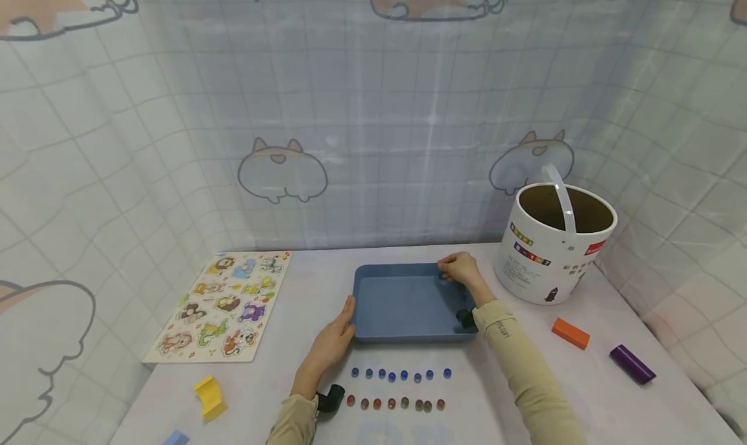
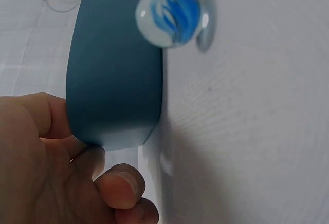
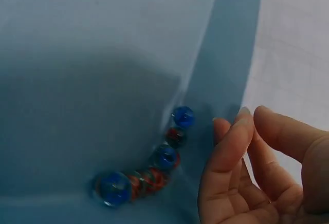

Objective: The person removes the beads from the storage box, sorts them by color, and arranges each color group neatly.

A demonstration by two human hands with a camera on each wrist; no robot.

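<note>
A blue plastic tray (image 1: 403,302) lies in the middle of the table. My left hand (image 1: 349,312) holds its near left corner. In the left wrist view the tray's corner (image 2: 113,80) sits between thumb and curled fingers (image 2: 121,185). My right hand (image 1: 449,271) is on the far right corner, fingers bent over the rim. Inside the tray (image 3: 103,54), several blue and red marbles (image 3: 164,158) are bunched in a corner beside my right hand (image 3: 247,126). On the table before the tray lie a row of blue marbles (image 1: 403,373) and a row of reddish marbles (image 1: 397,404).
A white bucket (image 1: 554,244) with a handle stands at the right, an animal puzzle board (image 1: 224,305) at the left. Loose blocks lie around: orange (image 1: 570,333), purple (image 1: 632,364), yellow (image 1: 209,396), light blue (image 1: 176,438). A patterned curtain hangs behind. One blue marble (image 2: 169,16) lies close to the tray's wall.
</note>
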